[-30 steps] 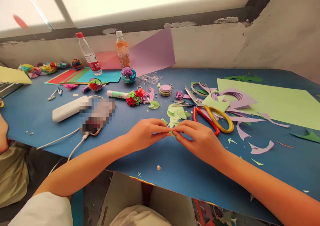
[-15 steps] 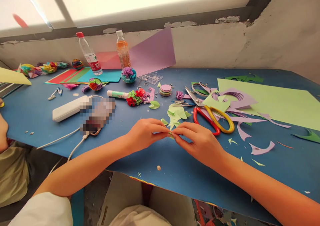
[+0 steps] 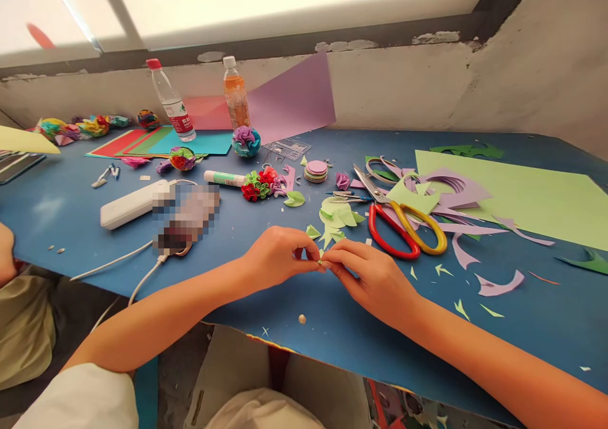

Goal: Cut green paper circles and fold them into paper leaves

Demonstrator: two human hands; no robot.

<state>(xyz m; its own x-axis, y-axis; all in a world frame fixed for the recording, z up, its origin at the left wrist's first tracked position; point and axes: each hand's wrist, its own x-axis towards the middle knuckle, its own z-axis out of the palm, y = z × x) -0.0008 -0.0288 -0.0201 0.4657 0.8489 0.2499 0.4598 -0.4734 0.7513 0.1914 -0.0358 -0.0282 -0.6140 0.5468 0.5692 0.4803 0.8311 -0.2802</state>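
My left hand (image 3: 284,258) and my right hand (image 3: 373,275) meet fingertip to fingertip above the blue table (image 3: 266,346). Between them they pinch a small light green paper piece (image 3: 321,255), mostly hidden by the fingers. Just beyond the fingertips lie light green paper leaf shapes (image 3: 338,211). Scissors (image 3: 403,226) with one red and one yellow handle rest open to the right of these. A stack of round paper discs (image 3: 316,170) stands farther back, beside a small purple paper rose (image 3: 342,180).
Glue stick (image 3: 224,178), red and green paper flowers (image 3: 259,184), white power bank (image 3: 135,204) and cables lie left. Two bottles (image 3: 177,109) (image 3: 236,96) stand behind. Paper scraps (image 3: 498,283) and a light green sheet (image 3: 536,194) spread right. Another person's arm (image 3: 6,251) shows far left.
Both hands have come slightly nearer to me with the green piece, and my left fingers are more bent. The view has shifted a little.
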